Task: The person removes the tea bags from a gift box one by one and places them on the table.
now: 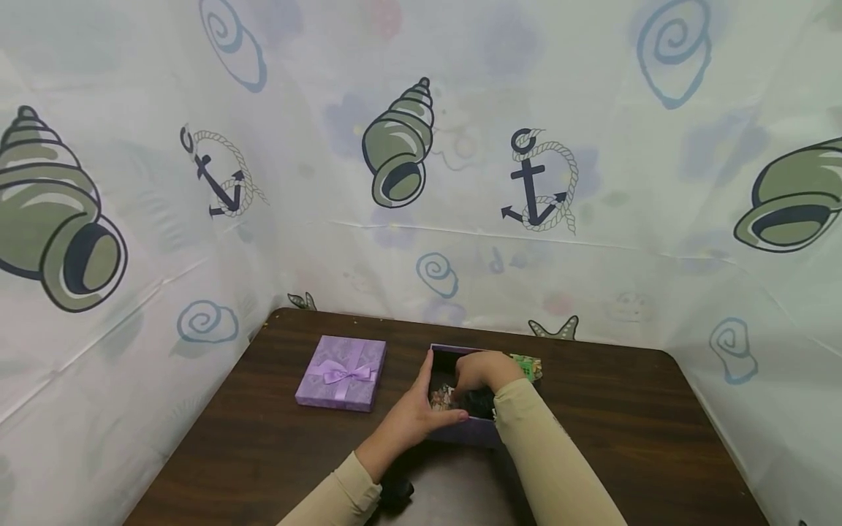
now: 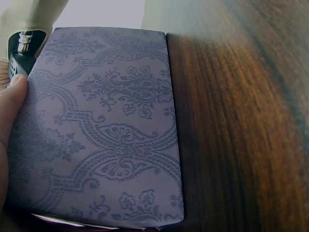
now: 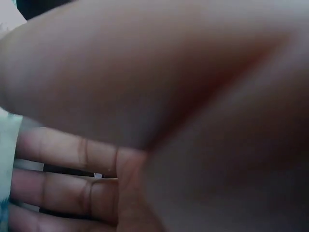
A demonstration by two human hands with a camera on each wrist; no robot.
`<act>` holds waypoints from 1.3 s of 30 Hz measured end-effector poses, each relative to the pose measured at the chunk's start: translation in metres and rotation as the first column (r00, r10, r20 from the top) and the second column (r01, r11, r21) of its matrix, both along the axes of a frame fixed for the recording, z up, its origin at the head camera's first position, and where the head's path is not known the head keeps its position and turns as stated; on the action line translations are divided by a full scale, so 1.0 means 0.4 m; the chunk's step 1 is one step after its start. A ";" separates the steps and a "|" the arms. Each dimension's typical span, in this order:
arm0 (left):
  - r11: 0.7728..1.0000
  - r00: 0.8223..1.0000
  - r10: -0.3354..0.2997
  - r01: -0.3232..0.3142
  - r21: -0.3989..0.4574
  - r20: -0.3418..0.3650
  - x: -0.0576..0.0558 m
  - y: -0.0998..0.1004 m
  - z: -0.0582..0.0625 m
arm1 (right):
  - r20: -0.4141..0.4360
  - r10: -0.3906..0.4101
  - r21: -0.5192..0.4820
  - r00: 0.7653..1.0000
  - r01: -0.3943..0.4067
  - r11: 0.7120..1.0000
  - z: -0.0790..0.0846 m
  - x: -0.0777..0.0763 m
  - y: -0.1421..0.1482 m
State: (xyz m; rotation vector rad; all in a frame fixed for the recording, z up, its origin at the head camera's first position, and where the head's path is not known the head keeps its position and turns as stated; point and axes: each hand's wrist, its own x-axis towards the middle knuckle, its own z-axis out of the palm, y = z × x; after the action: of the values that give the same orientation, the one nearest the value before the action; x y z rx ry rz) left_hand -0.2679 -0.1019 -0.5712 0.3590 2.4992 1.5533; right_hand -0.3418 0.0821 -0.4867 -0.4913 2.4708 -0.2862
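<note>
A purple patterned box (image 1: pixel 463 435) stands with its top off in the middle of the table. My left hand (image 1: pixel 414 409) holds its near left corner, fingers along the left wall and thumb over the near rim. In the left wrist view the thumb tip lies at the edge of the box's wall (image 2: pixel 116 130). My right hand (image 1: pixel 483 370) reaches down into the box, its fingertips hidden. Beside it inside are a small shiny gold-and-white item (image 1: pixel 442 398) and black material (image 1: pixel 479 402). In the right wrist view the fingers (image 3: pixel 72 193) bend close to a pale bluish surface (image 3: pixel 6 164).
The purple box lid (image 1: pixel 342 374) with a ribbon bow lies to the left on the dark wood table (image 1: pixel 625 424). A green printed item (image 1: pixel 528 367) shows behind my right wrist. Shell-and-anchor cloth (image 1: pixel 460 241) hangs behind the table. A small black object (image 1: pixel 397 493) is at my left sleeve.
</note>
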 end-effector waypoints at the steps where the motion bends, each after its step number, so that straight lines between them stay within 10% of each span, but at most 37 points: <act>1: 1.000 1.000 0.000 0.000 0.000 0.000 0.000 0.000 0.000 | 0.003 0.004 0.004 1.000 -0.004 1.000 0.001 0.001 0.000; 11: 1.000 1.000 0.007 -0.008 -0.016 -0.017 0.002 0.004 0.001 | 0.002 0.042 0.013 0.999 -0.042 0.999 -0.010 -0.002 -0.007; 27: 0.998 1.000 -0.004 0.002 -0.059 -0.028 0.004 0.004 0.011 | -0.237 0.048 -0.197 0.970 -0.096 0.976 0.054 0.056 -0.031; 39: 0.999 1.000 0.014 -0.014 -0.049 -0.008 0.004 0.007 0.005 | -0.139 -0.208 -0.372 0.968 0.143 0.917 0.032 0.065 -0.021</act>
State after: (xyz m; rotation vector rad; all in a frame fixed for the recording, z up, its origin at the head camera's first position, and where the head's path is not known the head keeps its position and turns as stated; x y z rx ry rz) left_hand -0.2663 -0.0989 -0.5693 0.3418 2.5458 1.4953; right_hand -0.3158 0.0736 -0.4740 -0.4577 2.6493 -0.8137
